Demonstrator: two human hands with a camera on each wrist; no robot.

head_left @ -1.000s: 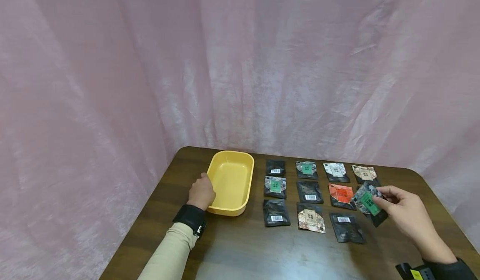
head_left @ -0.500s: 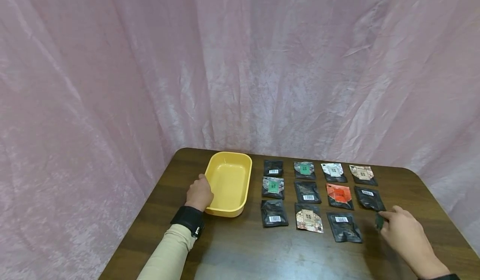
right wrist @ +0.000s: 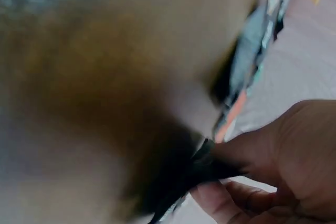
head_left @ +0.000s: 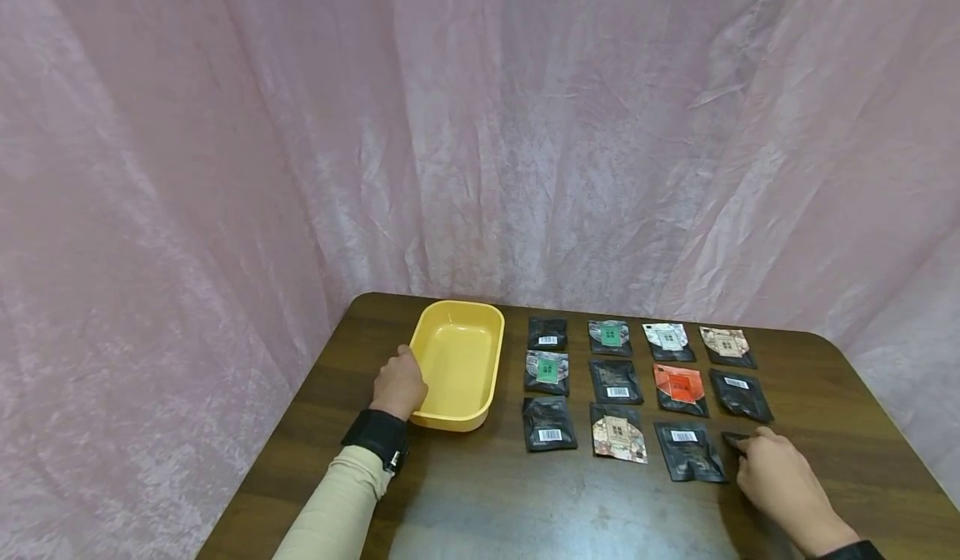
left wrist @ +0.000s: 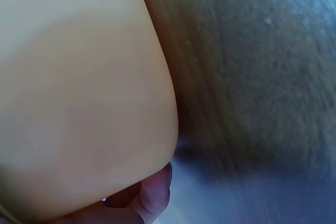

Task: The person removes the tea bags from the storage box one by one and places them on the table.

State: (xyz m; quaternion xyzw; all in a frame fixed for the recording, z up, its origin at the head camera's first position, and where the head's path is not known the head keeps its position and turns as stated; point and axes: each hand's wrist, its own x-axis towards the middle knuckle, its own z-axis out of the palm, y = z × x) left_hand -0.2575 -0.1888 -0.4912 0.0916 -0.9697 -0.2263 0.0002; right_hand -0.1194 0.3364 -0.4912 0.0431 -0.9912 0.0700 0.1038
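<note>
My left hand (head_left: 400, 383) holds the left side of an empty yellow plastic tub (head_left: 480, 397). In the left wrist view, curled fingertips (left wrist: 155, 195) show below the edge of the pale-looking tub (left wrist: 94, 103). My right hand (head_left: 782, 481) pinches a small dark packet (head_left: 733, 439) low over the table's right part, near the end of the front row. Most of that packet is hidden by the hand in the head view. In the right wrist view, thumb and finger squeeze the blurred dark packet (right wrist: 202, 174) from both sides.
Flat packets lie in rows on the brown table (head_left: 465, 493): a black barcode-up one (head_left: 690, 452), another black one (head_left: 741, 395), an orange one (head_left: 681, 389), a beige one (head_left: 618, 432), several more behind. A pink curtain (head_left: 480, 127) hangs behind.
My right hand has come down and toward the front with the green-labelled packet, now seen mostly edge-on. The black packet formerly behind it shows fully. My left hand stays at the tub.
</note>
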